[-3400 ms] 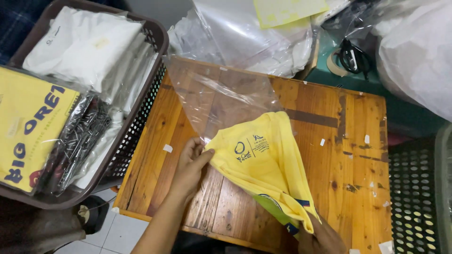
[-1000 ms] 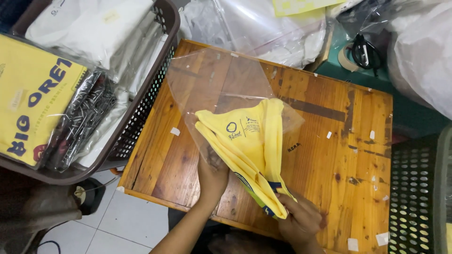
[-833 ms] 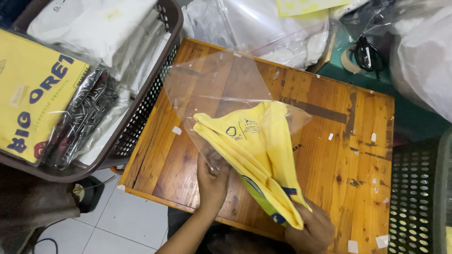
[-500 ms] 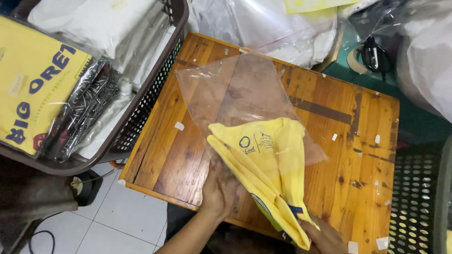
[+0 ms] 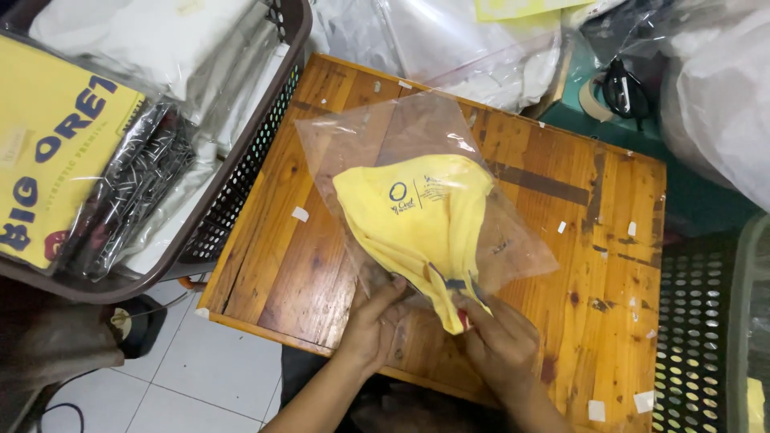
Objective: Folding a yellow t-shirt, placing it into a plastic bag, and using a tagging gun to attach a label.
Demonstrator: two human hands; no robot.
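A: Two hands at the near edge of the table [image 5: 553, 265], both busy at one spot. What have they got?

B: The left hand [image 5: 377, 325] pinches the open mouth of the bag [image 5: 513, 248], fingers curled on the film. The right hand [image 5: 501, 341] is clenched on the tail of the shirt [image 5: 413, 216], where it still sticks out of the bag mouth.

A: So where does the shirt lie from the grip?

B: Just beyond it, toward the middle of the table. Most of the yellow cloth is already inside the clear film; only the narrow near end sits between the two hands.

A: How will it handle?

B: I'd judge the shirt light and soft, so it will bunch instead of sliding. The film looks thin, slick and crinkly, likely to slip or tear if pulled hard. Hold it at the mouth edges, and the cloth at its folded end.

A: And further off?

B: Left of the table stands a dark basket [image 5: 241, 168] full of bagged garments. Past the far edge lies a heap of clear bags [image 5: 449, 40]; a tape roll [image 5: 592, 95] sits at the far right corner.
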